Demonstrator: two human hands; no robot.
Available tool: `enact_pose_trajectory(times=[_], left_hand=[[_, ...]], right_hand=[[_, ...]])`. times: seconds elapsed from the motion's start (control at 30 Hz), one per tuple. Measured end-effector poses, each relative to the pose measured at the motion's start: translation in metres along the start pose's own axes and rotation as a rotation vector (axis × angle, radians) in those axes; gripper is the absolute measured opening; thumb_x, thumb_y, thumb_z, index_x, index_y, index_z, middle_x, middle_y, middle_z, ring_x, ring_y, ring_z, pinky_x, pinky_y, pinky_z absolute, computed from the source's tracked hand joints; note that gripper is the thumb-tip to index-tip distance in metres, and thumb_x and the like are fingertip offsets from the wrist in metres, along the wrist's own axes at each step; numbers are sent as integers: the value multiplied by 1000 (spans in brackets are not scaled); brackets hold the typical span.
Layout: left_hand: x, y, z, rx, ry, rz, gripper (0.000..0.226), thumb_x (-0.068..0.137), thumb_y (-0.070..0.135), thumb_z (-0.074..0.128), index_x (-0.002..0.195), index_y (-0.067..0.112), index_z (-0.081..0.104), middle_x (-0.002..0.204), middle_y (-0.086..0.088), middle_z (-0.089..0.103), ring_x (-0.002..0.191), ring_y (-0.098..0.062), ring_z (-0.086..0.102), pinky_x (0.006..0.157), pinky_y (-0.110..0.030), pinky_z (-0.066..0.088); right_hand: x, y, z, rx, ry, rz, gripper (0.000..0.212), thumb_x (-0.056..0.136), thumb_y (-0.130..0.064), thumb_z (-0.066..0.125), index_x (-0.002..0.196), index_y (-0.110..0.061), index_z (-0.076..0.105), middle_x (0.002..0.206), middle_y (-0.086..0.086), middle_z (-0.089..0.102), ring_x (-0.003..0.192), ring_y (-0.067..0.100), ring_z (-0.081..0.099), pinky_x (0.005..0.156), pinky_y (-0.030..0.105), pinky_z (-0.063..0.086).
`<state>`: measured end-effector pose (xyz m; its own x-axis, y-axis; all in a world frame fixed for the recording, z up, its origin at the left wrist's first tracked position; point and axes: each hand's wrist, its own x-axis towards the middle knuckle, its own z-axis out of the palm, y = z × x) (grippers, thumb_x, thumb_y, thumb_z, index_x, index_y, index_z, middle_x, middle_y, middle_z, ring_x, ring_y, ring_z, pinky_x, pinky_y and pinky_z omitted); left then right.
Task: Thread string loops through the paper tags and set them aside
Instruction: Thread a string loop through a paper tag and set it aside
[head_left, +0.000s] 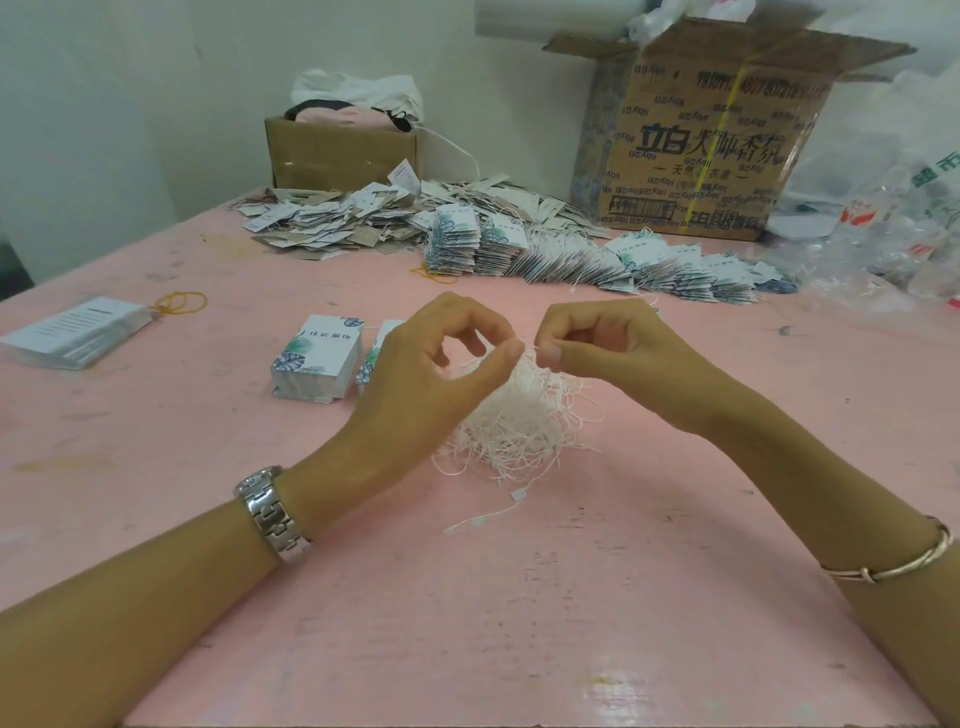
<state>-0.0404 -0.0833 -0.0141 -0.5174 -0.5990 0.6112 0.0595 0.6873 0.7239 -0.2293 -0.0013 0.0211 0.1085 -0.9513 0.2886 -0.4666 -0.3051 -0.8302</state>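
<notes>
Head: left hand (426, 374), right hand (597, 343) pinch string pile (514, 423).

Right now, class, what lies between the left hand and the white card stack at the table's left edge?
In the head view, two stacks of leaf-printed tags, one partly behind the left hand.

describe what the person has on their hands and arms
No sleeves or gloves in view. The left hand has a silver metal link-band watch at its wrist; the right hand has a thin silver-toned bangle. No rings show.
</notes>
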Motion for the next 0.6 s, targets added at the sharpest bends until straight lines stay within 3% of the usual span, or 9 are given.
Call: enact_pose_trajectory(times=[0.07,0.13,0.2,0.3,0.4,0.5,0.6], left_hand=[[2,1,-3,-10,63,31,5,89,27,66,88,24,63,86,16,64,81,-1,59,74,-18,38],[3,0,-5,-28,129,55,5,90,26,64,89,22,62,85,13,65,81,-2,59,75,-21,41],[4,0,-7,-42,183,66,4,92,24,65,90,23,62,86,10,67,82,-4,60,76,-26,43],[4,0,-7,-56,207,76,7,94,23,64,90,26,60,84,13,69,82,-5,62,76,-29,44],[4,-1,-6,-71,181,69,6,95,24,62,91,26,58,80,16,70,81,-7,64,75,-29,43],[4,-4,-5,-69,139,12,6,93,26,64,89,25,60,77,15,69,81,-13,67,75,-31,43],[3,-7,-2,-65,86,-45,8,92,22,66,86,27,62,74,15,69,80,-17,67,77,-39,43]], right_hand=[[0,2,-1,13,-61,40,9,88,-20,66,80,-17,69,78,4,59,75,22,48,76,37,39],[-1,5,-1,-37,-92,59,9,89,-20,70,81,-14,71,77,4,61,72,21,46,70,38,36],[-1,8,-2,-136,-73,50,8,88,-18,72,82,-12,71,73,7,61,65,14,44,63,31,37],[0,12,0,-280,-9,20,6,87,-18,73,84,-13,72,72,-4,62,60,4,42,59,22,36],[1,14,1,-286,110,-39,8,85,-19,75,86,-11,75,75,1,60,63,13,45,61,20,36],[2,12,-1,-176,197,-100,16,83,-20,74,89,-5,76,79,15,60,71,36,48,63,34,39],[3,10,-2,-34,288,-135,19,80,-22,74,91,-6,77,82,16,61,77,36,51,68,36,43]])
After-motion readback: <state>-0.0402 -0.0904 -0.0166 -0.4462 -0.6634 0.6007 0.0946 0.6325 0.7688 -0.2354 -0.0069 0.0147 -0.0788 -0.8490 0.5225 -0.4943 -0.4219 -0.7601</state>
